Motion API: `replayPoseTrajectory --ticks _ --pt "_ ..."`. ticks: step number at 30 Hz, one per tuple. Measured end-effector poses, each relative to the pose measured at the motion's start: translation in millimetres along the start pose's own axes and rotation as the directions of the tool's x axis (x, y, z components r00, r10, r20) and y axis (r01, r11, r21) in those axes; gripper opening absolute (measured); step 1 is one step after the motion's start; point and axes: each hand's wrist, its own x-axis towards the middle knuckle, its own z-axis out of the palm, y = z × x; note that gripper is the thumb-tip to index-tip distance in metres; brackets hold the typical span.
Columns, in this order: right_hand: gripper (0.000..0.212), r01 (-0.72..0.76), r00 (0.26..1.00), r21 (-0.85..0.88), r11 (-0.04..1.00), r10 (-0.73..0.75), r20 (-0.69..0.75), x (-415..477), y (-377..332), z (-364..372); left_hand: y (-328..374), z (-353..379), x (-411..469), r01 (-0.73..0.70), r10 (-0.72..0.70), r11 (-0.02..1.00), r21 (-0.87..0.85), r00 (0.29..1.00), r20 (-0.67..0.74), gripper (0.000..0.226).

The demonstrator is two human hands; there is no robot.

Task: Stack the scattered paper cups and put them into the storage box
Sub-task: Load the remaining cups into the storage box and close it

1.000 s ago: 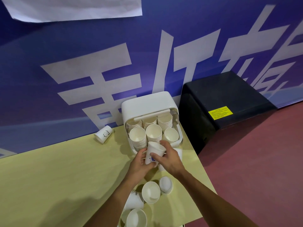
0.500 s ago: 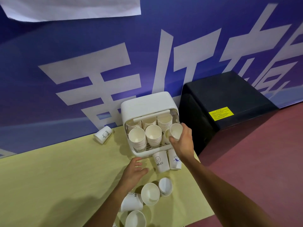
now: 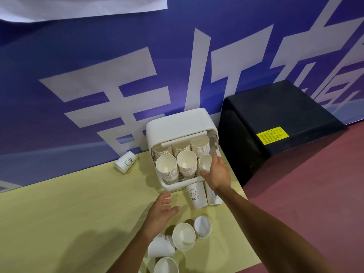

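Observation:
The white storage box (image 3: 178, 123) stands open at the back of the yellow table (image 3: 59, 213), filled with stacks of paper cups (image 3: 186, 162). My right hand (image 3: 217, 173) grips a paper cup (image 3: 204, 164) at the box's front right slot, thumb below it and fingers above. Over the table in front of the box, my left hand (image 3: 161, 210) hovers with relaxed fingers and holds nothing. A "HELLO" cup (image 3: 195, 196) and another cup (image 3: 213, 196) stand upside down before the box. Several cups (image 3: 184, 236) lie near my left wrist. One cup (image 3: 126, 161) lies by the wall.
A black box (image 3: 275, 115) sits on the red floor right of the table, close to the storage box. The blue banner wall (image 3: 98, 85) runs right behind the table. The table's right edge (image 3: 246, 196) passes under my right forearm.
My right hand carried the cup from in front of the box up and then down into the front right slot. My left hand let go of it and drew back over the table.

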Motion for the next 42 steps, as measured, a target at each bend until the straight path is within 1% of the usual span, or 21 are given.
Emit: replayPoseTrajectory --ticks 4,7,11,14,19,22,27,31,34,38,40,42 --pt "0.072 0.012 1.0 -0.091 0.996 -0.014 -0.026 5.4 -3.1 2.6 -3.8 -1.4 4.0 0.016 -0.016 1.0 -0.009 1.0 0.004 0.052" --pt "0.073 0.017 0.999 -0.148 0.989 -0.022 -0.037 8.0 -4.3 5.3 -6.7 -1.8 5.6 0.029 -0.029 0.999 -0.022 1.0 0.0 0.051" --pt "0.068 0.014 0.999 -0.152 0.988 -0.021 -0.042 11.8 -7.0 8.1 -9.0 -2.3 6.4 0.038 -0.039 0.999 -0.029 0.999 -0.011 0.051" --pt "0.063 0.015 0.998 -0.123 0.992 -0.021 -0.051 14.0 -11.3 9.1 -9.3 -2.9 6.5 0.047 -0.048 0.998 -0.03 0.999 -0.02 0.05" --pt "0.07 -0.027 0.998 -0.056 0.998 0.023 -0.065 14.4 -11.4 8.1 -9.4 -6.1 6.4 0.05 -0.05 0.999 -0.016 0.999 -0.02 0.052" --pt "0.067 -0.027 0.997 -0.062 0.998 0.022 -0.08 15.0 -7.8 7.4 -9.1 -5.4 5.6 0.052 -0.052 0.999 -0.011 0.999 -0.014 0.051" --pt "0.075 -0.043 0.998 -0.045 0.998 0.041 -0.039 15.7 -7.5 8.1 -5.5 -3.1 6.2 0.043 -0.043 0.999 0.006 0.999 -0.016 0.05" --pt "0.082 -0.025 0.999 -0.029 0.999 0.024 -0.02 14.2 -6.4 6.4 -2.4 -4.6 6.4 0.037 -0.037 0.999 0.013 0.999 -0.013 0.05" --pt "0.079 0.014 0.999 -0.041 0.999 -0.016 -0.042 10.8 -4.5 3.2 -1.7 -5.6 5.9 0.029 -0.029 0.999 0.021 1.0 -0.01 0.051" --pt "0.065 0.04 0.992 0.0 0.999 -0.04 -0.12 -4.8 -8.2 0.8 -0.3 -6.0 7.0 0.016 -0.017 1.0 0.019 1.0 0.011 0.052" --pt "0.061 0.035 0.989 0.044 0.998 -0.028 -0.145 -16.5 -11.5 -0.1 0.2 -5.7 7.6 0.009 -0.009 1.0 0.017 1.0 0.024 0.053" --pt "0.06 0.005 0.99 0.085 0.996 0.007 -0.141 -29.3 -12.3 -2.1 -0.5 -6.1 8.0 -0.001 0.001 1.0 0.013 0.999 0.032 0.054"
